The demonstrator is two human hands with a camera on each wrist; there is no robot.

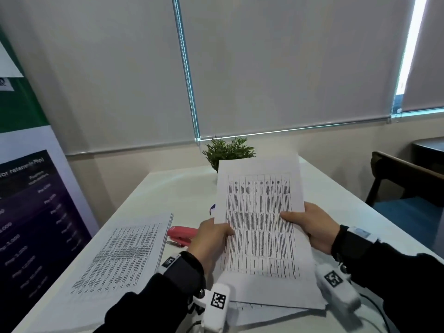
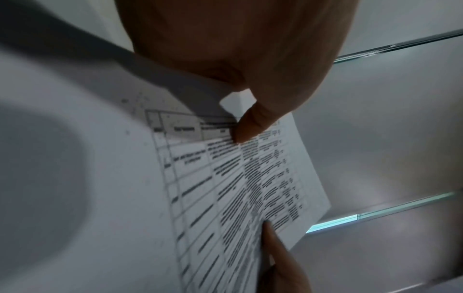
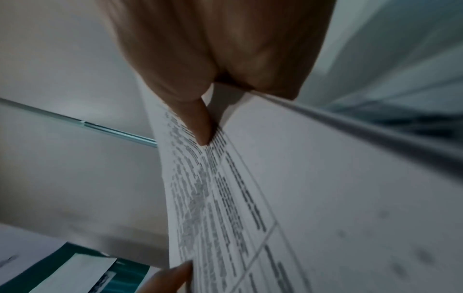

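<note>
Starting at the left edge of the frame, a dark banner point(image 1: 36, 212) with printed figures stands beside the white table point(image 1: 168, 188). At lower left on the table lies a stack of pages point(image 1: 120, 255). Just right of its upper corner sit a red stapler point(image 1: 182, 233) and a pen point(image 1: 174, 243). At lower centre my left hand point(image 1: 211, 239) pinches the left edge of a sheet of paper point(image 1: 259, 212), thumb on the printed face and fingers behind. The sheet is tilted up off the table in mid-frame, its grid of text facing me. It may be more than one page, as the wrist views are too blurred to be sure. A small plant point(image 1: 228, 150) shows behind its top edge. My right hand point(image 1: 314, 227) grips the right edge the same way, thumb in front. A chair point(image 1: 408, 183) stands at the right edge.
</note>
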